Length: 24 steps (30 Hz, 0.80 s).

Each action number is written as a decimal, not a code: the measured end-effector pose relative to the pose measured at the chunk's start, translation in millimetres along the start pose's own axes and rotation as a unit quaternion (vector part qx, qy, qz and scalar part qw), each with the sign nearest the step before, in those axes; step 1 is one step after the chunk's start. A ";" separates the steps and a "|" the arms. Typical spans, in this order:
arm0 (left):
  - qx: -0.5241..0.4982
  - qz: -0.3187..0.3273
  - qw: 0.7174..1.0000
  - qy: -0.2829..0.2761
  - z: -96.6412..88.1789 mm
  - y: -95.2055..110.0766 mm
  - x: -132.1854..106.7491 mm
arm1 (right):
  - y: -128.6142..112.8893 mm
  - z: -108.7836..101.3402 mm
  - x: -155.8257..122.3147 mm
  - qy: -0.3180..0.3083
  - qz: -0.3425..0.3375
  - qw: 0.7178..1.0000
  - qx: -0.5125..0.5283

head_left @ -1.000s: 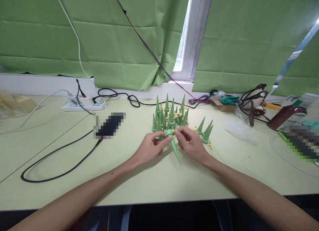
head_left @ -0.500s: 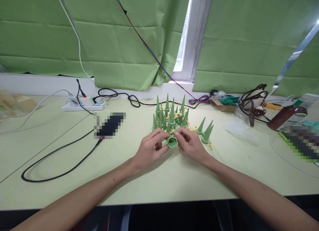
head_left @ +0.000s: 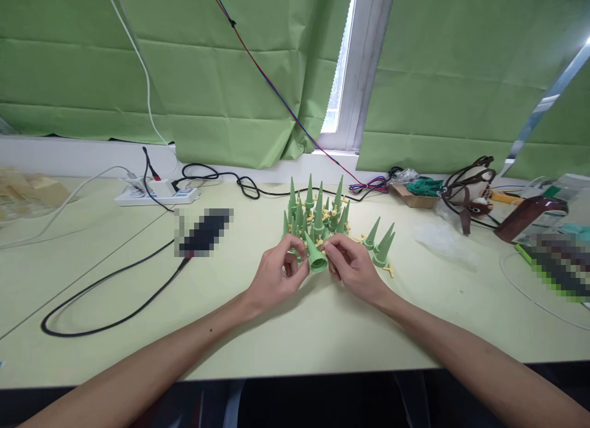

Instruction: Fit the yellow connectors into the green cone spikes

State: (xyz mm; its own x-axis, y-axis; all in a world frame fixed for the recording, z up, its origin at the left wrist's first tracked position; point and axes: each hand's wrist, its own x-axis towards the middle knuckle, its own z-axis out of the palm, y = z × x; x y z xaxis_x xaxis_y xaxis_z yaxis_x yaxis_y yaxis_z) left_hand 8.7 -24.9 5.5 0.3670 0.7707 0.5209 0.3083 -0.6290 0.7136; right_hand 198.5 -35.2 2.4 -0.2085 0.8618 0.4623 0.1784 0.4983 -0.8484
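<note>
Right hand [head_left: 353,265] pinches a hollow green spike [head_left: 313,249] near its rim.
Left hand [head_left: 276,273] curls alongside, grip unclear; the bench's [head_left: 322,354] front edge lies well apart.

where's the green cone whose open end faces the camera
In the head view, the cone is just right of centre, between the left hand and right hand, in front of the standing cones.

There are two hands [head_left: 279,271] [head_left: 354,265] and over ten green cones [head_left: 318,213].
</note>
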 end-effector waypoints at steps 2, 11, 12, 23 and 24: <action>-0.026 -0.035 0.999 -0.003 -0.6 0.7 1.4 | 0.0 -0.3 0.3 0.002 0.000 1.000 0.004; -0.157 -0.172 0.967 -0.102 -0.5 0.5 3.3 | 3.1 0.3 0.6 -0.011 -0.007 1.000 0.006; -0.168 -0.181 0.963 -0.112 -0.3 0.5 3.5 | 3.3 0.3 0.5 -0.014 -0.008 1.000 0.008; -0.147 -0.154 0.970 -0.121 -2.6 -1.9 3.0 | 4.6 -0.2 1.7 -0.034 0.002 0.999 0.005; -0.144 -0.152 0.970 -0.121 -2.7 -1.5 2.7 | 4.8 -0.3 1.7 -0.035 0.002 0.999 0.004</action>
State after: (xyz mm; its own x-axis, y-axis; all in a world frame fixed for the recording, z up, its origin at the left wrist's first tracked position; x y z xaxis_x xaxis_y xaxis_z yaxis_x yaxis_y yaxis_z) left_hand 6.9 -21.5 7.0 0.5031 0.8481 0.1660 0.1888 -0.2953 0.9366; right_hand 199.3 -31.3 -0.8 -0.2750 0.8549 0.4399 0.1708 0.4937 -0.8527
